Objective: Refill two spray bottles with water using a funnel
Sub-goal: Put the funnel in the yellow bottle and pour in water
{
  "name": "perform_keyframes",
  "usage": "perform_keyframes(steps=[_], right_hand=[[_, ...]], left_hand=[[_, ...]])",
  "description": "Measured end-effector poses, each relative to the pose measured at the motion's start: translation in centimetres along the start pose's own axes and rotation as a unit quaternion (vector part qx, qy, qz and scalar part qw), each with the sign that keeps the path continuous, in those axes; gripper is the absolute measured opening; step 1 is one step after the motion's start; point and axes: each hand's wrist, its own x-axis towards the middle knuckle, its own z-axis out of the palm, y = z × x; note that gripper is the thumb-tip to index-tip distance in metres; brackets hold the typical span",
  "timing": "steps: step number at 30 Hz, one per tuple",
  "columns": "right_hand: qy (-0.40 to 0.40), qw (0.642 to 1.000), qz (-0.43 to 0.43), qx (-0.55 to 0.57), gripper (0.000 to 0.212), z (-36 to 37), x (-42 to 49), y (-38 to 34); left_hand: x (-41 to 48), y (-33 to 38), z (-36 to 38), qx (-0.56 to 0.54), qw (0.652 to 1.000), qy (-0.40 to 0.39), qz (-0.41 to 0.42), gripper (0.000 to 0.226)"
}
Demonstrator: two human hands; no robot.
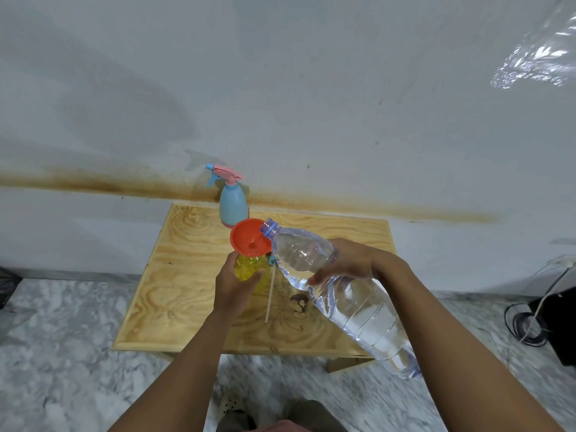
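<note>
Pouring step now — left hand (232, 283) wrapped tight around the yellow spray bottle (249, 269), keeping it upright near the middle of the wooden table (174, 275). Orange funnel (249, 236) sitting in the neck of that bottle, wide mouth up. Right hand (346, 260) gripping the big clear water bottle (339, 294) around its upper part, cap off, tipped with its open mouth just over the right edge of the funnel. Best done slowly: tip a little at a time so the water goes down the hole and not over the rim. Big bottle looks heavy and floppy, so a firm hold, and a steady one. Keep the yellow bottle straight, or the funnel may wobble and spill. Watch the level through the yellow side — stop before the top. Blue spray bottle (233, 205) with pink sprayer on, standing at the far edge of the table by the wall; hard to tell if full. Loose sprayer tube (270, 296) lying just right of the yellow bottle, to screw back on after.
</note>
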Motion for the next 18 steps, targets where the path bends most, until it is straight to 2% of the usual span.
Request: perform_keyframes(steps=[8, 18], right_hand=[[0.007, 1.0, -0.009, 0.019, 0.046, 0.22, 0.32, 0.14], [0.002, 1.0, -0.013, 0.018, 0.035, 0.26, 0.73, 0.08]], left_hand=[[-0.03, -0.11, -0.02, -0.013, 1.0, 0.0, 0.003, 0.055], [0.08, -0.29, 0.03, -0.014, 1.0, 0.002, 0.001, 0.055]])
